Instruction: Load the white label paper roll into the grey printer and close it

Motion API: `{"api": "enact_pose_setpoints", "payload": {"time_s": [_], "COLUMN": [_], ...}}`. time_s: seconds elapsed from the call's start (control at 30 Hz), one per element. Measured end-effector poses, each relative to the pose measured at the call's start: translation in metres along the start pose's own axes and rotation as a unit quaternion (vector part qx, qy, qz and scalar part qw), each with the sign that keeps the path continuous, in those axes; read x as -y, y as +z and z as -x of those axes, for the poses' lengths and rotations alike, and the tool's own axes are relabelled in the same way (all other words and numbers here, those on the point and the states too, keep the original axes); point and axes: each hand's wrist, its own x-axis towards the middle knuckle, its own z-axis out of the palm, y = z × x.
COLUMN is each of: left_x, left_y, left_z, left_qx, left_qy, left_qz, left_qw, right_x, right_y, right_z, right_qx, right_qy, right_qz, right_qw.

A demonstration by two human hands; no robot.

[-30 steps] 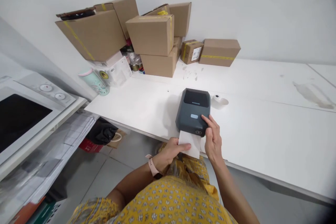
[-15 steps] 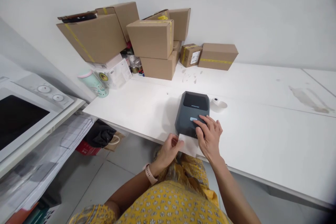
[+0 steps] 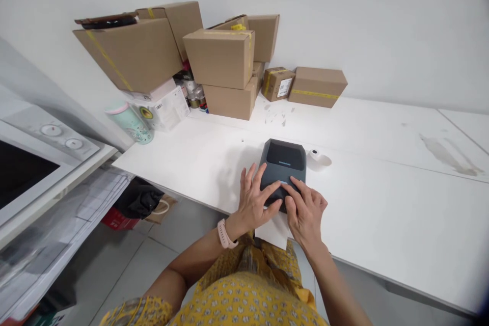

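A dark grey label printer [image 3: 284, 155] rests near the front edge of the white table. A strip of white paper [image 3: 272, 233] comes out of its front and hangs over the table's edge. My left hand [image 3: 254, 201] lies on the printer's left front part, fingers spread, with the index finger at the light blue button [image 3: 283, 183]. On the right front part is my right hand [image 3: 304, 207], its fingers stretched out and the index fingertip also close to the button. Neither hand holds anything. A small white paper roll [image 3: 315, 155] lies just right of the printer.
Cardboard boxes [image 3: 217, 58] are stacked at the back left of the table [image 3: 382, 204]. Two smaller taped boxes, one of them long [image 3: 319, 85], stand against the wall. A mint green tumbler [image 3: 132, 123] stands at the left end, near a microwave [image 3: 46, 147].
My left hand has let go of the paper strip and moved up onto the printer, fingers spreading. The strip now reaches farther down. My right hand stays on the printer.
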Motion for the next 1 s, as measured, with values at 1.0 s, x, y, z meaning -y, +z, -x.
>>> {"api": "enact_pose_setpoints", "payload": {"time_s": [1.0], "left_x": [0.001], "left_y": [0.005], "left_z": [0.047], "left_qx": [0.033], "left_qy": [-0.226], "left_qz": [0.324], "left_qw": [0.918], "right_x": [0.0], "right_y": [0.013], "right_z": [0.043], "right_qx": [0.04], "right_qy": [0.296], "right_qz": [-0.326], "right_qw": [0.897]}}
